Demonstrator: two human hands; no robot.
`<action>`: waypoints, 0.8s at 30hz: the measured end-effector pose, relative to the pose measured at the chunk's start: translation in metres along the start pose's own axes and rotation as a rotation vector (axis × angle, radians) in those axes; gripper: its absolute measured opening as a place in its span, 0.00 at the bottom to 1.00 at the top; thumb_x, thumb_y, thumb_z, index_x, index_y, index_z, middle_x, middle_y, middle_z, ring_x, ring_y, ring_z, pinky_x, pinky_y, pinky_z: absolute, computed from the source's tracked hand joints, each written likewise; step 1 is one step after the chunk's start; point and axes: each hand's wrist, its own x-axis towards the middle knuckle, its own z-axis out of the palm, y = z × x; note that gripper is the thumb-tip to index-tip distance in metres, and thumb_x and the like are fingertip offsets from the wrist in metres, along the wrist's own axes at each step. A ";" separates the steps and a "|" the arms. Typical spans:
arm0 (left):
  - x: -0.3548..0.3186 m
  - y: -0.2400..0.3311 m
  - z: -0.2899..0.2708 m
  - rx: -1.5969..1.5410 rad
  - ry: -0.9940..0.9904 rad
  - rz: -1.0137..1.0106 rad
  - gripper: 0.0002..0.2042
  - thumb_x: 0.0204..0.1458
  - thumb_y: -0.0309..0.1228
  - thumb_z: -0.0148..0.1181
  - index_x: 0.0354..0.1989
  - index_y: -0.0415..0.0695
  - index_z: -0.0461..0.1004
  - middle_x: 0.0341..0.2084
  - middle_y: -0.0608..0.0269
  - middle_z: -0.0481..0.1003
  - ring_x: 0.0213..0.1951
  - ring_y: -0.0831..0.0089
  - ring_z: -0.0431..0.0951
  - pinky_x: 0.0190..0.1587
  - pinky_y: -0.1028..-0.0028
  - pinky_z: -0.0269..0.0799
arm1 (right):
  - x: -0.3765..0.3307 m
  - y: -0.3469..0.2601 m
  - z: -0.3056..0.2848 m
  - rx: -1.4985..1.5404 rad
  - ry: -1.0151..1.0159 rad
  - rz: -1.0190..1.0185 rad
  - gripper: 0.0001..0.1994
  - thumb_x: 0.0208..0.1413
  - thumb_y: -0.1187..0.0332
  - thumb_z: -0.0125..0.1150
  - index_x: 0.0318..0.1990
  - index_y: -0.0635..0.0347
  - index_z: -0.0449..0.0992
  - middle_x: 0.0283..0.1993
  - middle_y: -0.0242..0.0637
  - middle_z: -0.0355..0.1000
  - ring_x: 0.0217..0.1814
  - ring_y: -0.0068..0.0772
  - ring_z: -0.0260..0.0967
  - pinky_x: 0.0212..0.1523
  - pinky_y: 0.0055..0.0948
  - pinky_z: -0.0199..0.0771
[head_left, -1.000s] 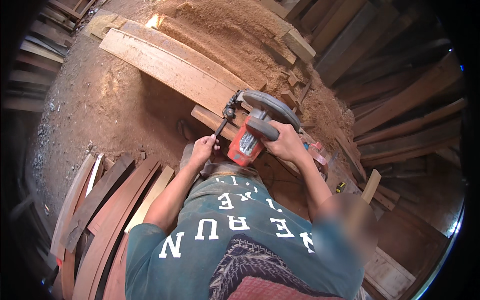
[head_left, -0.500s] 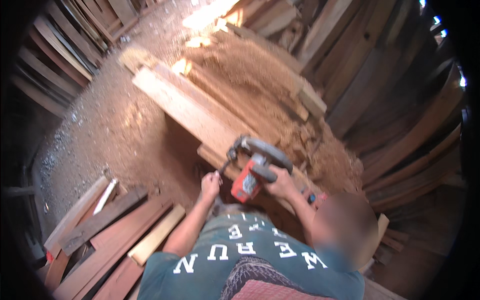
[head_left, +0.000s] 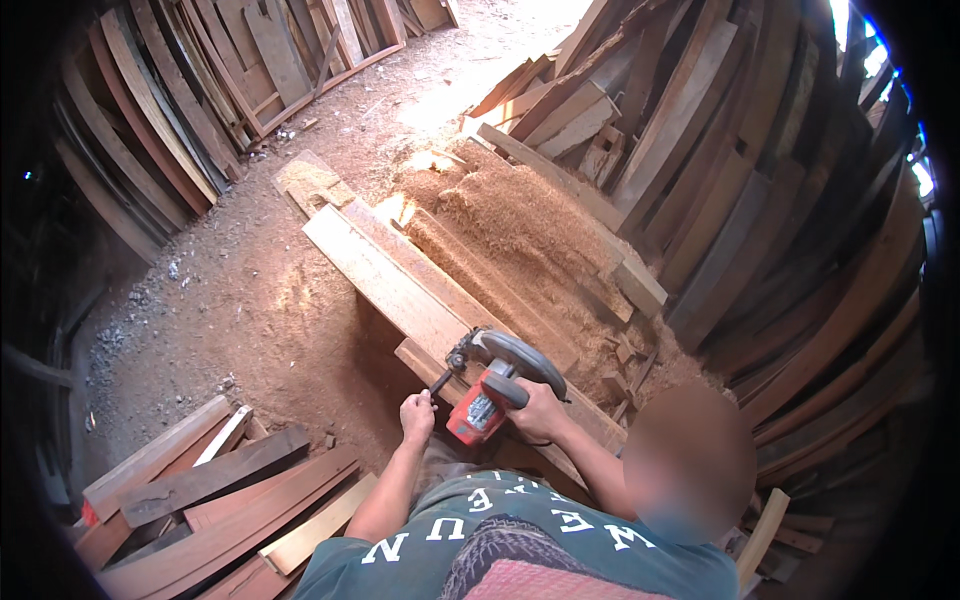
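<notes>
Head view: both hands (head_left: pixel 535 410) grip circular saw (head_left: pixel 495 385)

A woodworking yard: stacked planks (head_left: pixel 150 130), sawdust heap (head_left: pixel 520 225), dirt floor (head_left: pixel 230 310).

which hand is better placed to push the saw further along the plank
Likely the right hand: it wraps the top grip of the red and grey circular saw, in line with the long pale wooden plank. The left hand only holds its thin side handle.

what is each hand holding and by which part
The right hand grips the grey top handle of the red-bodied circular saw resting on the long wooden plank. The left hand pinches a small dark part at the saw's near-left side; what it is cannot be told.
</notes>
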 end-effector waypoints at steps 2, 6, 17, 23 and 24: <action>0.011 0.003 -0.003 -0.033 0.016 -0.010 0.21 0.72 0.43 0.59 0.34 0.36 0.82 0.27 0.59 0.83 0.30 0.73 0.85 0.37 0.67 0.79 | 0.011 0.003 0.006 0.002 0.007 -0.010 0.12 0.58 0.68 0.71 0.48 0.62 0.83 0.41 0.52 0.83 0.44 0.49 0.83 0.49 0.42 0.81; 0.033 -0.002 -0.007 -0.055 0.018 -0.024 0.21 0.73 0.43 0.59 0.34 0.36 0.81 0.27 0.60 0.82 0.31 0.73 0.85 0.37 0.67 0.79 | 0.025 0.003 0.013 0.001 0.026 -0.034 0.11 0.58 0.69 0.71 0.46 0.63 0.82 0.39 0.50 0.83 0.40 0.43 0.82 0.48 0.40 0.80; 0.085 0.026 -0.037 -0.100 0.075 0.032 0.20 0.73 0.41 0.59 0.33 0.36 0.80 0.25 0.63 0.80 0.29 0.74 0.82 0.36 0.68 0.78 | 0.087 -0.016 0.041 -0.004 0.018 -0.066 0.11 0.56 0.70 0.69 0.46 0.63 0.82 0.40 0.53 0.82 0.43 0.49 0.83 0.48 0.41 0.80; 0.117 0.043 -0.058 -0.108 0.059 -0.004 0.20 0.73 0.40 0.59 0.33 0.36 0.80 0.28 0.62 0.78 0.32 0.73 0.81 0.37 0.68 0.80 | 0.122 -0.039 0.054 0.021 -0.006 -0.024 0.15 0.56 0.70 0.68 0.50 0.62 0.83 0.44 0.55 0.83 0.49 0.56 0.83 0.53 0.44 0.81; 0.123 0.047 -0.062 -0.085 0.057 -0.013 0.20 0.73 0.40 0.58 0.33 0.36 0.80 0.29 0.62 0.78 0.32 0.73 0.81 0.37 0.68 0.80 | 0.127 -0.042 0.056 0.025 -0.018 -0.008 0.16 0.56 0.70 0.67 0.52 0.61 0.83 0.46 0.56 0.83 0.52 0.59 0.82 0.55 0.46 0.81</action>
